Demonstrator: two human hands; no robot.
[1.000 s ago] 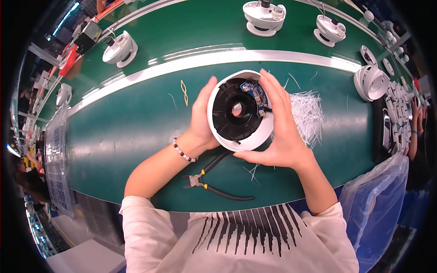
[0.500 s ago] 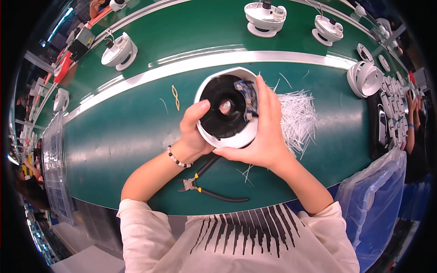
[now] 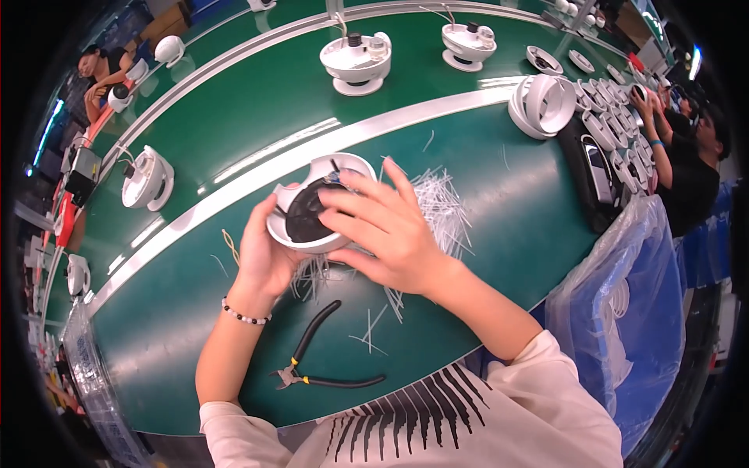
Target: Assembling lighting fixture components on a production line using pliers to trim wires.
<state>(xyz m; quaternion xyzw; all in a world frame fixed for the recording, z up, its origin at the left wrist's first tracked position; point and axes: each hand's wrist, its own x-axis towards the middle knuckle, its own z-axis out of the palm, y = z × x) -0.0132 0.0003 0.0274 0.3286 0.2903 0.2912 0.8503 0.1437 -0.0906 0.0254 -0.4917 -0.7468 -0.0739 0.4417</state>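
A white round housing (image 3: pixel 320 245) with a black inner part (image 3: pixel 306 214) is held tilted above the table. A small blue circuit board (image 3: pixel 335 178) shows at its far inner side, partly covered by my fingers. My left hand (image 3: pixel 265 253) grips the housing on the left, thumb up along the rim. My right hand (image 3: pixel 394 230) reaches across from the right, with fingers spread over the black part and the thumb low against the outer wall. Diagonal cutting pliers (image 3: pixel 292 374) with black handles lie spread on the table nearer to me.
White plastic strips (image 3: pixel 445 210) lie heaped beyond my right hand. White rings (image 3: pixel 542 109) stand at the right, beside a black tray (image 3: pixel 585 168) and white parts. White units (image 3: pixel 355 66) sit on the green surface behind. A plastic-lined blue bin (image 3: pixel 624 304) is at right. Other people work nearby.
The view has shifted. The housing has tilted, its opening now facing away more. My right hand has moved from the housing's side to over its inside, while my left still holds on.
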